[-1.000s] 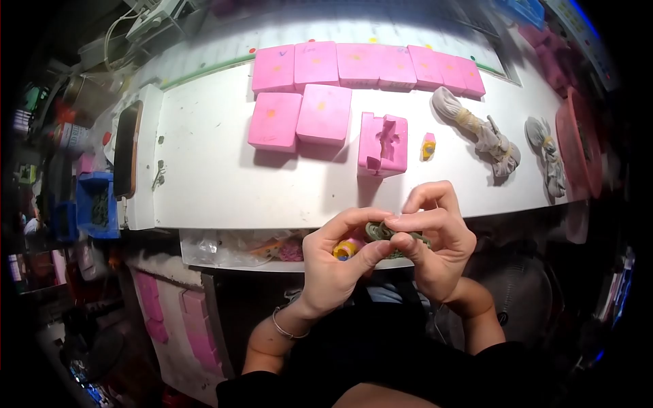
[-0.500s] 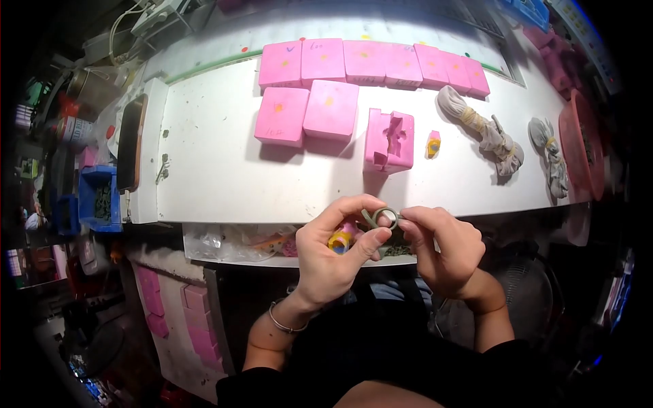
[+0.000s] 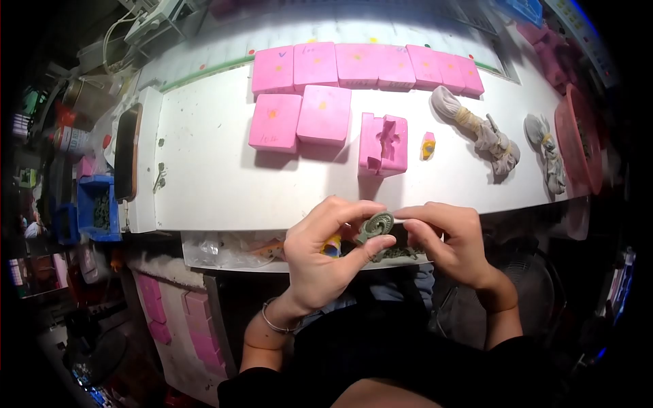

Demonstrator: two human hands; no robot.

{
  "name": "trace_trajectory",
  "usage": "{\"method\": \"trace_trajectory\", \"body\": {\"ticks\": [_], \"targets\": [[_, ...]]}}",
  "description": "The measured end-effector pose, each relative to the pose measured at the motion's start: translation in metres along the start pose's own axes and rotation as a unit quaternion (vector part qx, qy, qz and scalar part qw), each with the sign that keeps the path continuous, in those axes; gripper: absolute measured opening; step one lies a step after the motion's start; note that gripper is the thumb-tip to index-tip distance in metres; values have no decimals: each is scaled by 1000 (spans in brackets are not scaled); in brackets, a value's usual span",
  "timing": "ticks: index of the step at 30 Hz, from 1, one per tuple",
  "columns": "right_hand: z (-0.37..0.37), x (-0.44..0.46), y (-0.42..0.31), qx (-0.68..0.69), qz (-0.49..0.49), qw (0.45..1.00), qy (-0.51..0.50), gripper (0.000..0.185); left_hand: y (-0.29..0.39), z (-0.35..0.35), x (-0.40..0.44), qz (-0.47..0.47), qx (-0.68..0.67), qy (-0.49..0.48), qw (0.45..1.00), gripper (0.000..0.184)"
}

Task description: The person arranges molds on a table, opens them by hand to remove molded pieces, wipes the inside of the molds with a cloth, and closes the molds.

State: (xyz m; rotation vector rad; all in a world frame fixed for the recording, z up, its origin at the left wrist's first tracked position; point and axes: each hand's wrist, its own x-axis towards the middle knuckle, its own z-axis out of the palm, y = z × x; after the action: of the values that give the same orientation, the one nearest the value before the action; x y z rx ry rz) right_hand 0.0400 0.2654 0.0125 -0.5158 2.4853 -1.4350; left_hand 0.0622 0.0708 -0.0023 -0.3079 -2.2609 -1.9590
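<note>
Head view: I count seven pink blocks [image 3: 315, 64] in a row, upper centre; two square blocks [image 3: 324, 115] below; one notched pink mould [image 3: 383, 146], centre; two cloth bundles [image 3: 476, 129], right. One coiled green piece [image 3: 377, 226], lower centre, clamped between left hand [image 3: 316, 253] thumb and fingers. Right hand [image 3: 457, 241] angles leftward, index extended; can't tell whether it grips.

Round green piece [image 3: 375, 227], tilted, in left hand [image 3: 325, 248].
</note>
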Motion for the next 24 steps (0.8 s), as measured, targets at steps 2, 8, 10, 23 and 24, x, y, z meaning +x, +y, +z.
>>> {"method": "trace_trajectory", "body": {"ticks": [2, 8, 10, 23, 24], "targets": [[-5, 0, -10, 105, 6, 994, 9, 13, 5, 2, 2, 3, 2, 0, 1000, 32], [-16, 16, -30, 198, 23, 978, -62, 11, 12, 7, 4, -6, 19, -2, 1000, 34], [-36, 48, -45, 91, -28, 993, -76, 12, 6, 1, 20, -4, -30, 20, 999, 37], [-129, 427, -93, 144, -92, 952, 254, 20, -46, -21, 26, 11, 76, 174, 982, 12], [-126, 427, -101, 158, -78, 947, 269, 25, -46, -22, 27, 14, 80, 181, 980, 11]]}}
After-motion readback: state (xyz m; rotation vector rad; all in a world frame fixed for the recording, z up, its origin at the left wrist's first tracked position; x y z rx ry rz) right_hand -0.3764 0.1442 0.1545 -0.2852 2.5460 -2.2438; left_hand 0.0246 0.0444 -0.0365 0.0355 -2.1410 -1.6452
